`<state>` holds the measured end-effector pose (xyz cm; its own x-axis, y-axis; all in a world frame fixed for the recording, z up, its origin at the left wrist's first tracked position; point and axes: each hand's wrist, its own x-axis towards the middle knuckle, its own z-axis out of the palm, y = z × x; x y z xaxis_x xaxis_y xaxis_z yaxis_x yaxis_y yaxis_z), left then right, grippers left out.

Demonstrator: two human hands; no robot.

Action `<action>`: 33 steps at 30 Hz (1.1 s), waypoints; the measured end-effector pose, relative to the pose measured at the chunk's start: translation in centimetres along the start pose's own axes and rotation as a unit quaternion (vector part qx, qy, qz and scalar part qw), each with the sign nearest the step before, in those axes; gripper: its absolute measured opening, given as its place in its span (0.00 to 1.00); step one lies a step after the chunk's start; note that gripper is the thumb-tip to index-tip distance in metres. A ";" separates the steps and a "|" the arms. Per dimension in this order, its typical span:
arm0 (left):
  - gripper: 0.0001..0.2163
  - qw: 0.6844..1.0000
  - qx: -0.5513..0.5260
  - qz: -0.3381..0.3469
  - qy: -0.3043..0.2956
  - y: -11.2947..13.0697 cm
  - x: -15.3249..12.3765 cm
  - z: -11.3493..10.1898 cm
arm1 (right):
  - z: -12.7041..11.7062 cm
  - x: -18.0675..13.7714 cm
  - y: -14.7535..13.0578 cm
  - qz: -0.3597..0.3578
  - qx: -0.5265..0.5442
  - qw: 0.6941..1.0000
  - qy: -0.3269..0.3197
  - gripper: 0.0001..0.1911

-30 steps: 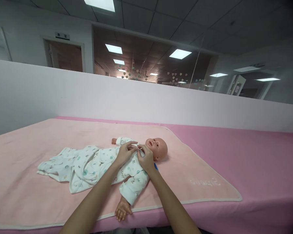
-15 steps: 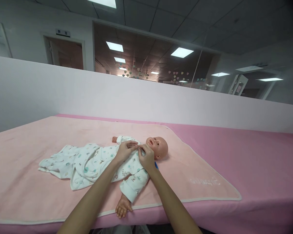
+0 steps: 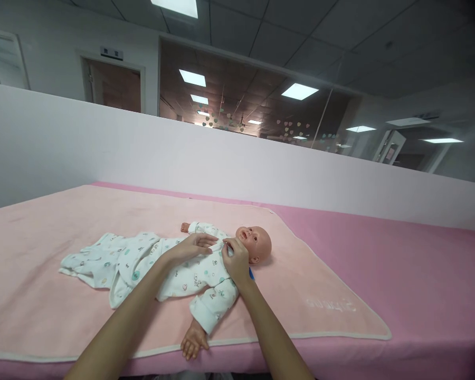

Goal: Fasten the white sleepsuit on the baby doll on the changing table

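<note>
A baby doll (image 3: 259, 243) lies on its back with its head to the right and its mouth slightly parted. It wears a white printed baby outfit (image 3: 190, 277) with long sleeves. My right hand (image 3: 236, 259) is closed at the neckline beside the doll's chin, its fingertips pinching the outfit's edge. Resting on the doll's chest, my left hand (image 3: 196, 247) has its fingers stretched out, a little apart from the right one. The doll's near arm reaches toward the front edge. A small blue piece (image 3: 252, 273) peeks out beside the near shoulder.
A peach blanket (image 3: 293, 301) with a pale border lies under the doll. Below it a pink sheet (image 3: 411, 274) covers the surface. A white partition (image 3: 221, 158) stands along the back, with windows and a door beyond.
My left hand has moved slightly left, away from my right hand, and its fingers have straightened. My right hand stays at the neckline. The view has tilted slightly.
</note>
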<state>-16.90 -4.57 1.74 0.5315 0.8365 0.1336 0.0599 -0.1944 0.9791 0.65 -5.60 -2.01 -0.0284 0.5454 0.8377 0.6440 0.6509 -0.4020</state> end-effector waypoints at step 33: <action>0.12 0.857 0.468 0.137 0.166 -1.1 -2.6 1.0 | -0.4 -0.1 -0.5 -0.026 0.018 0.999 0.030 0.09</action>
<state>-17.55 -7.01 0.13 0.3733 0.7632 0.5275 0.7059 -0.6026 0.3722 0.63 -6.19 -1.77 -0.0151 0.4786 0.8779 0.6154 0.6965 -0.3691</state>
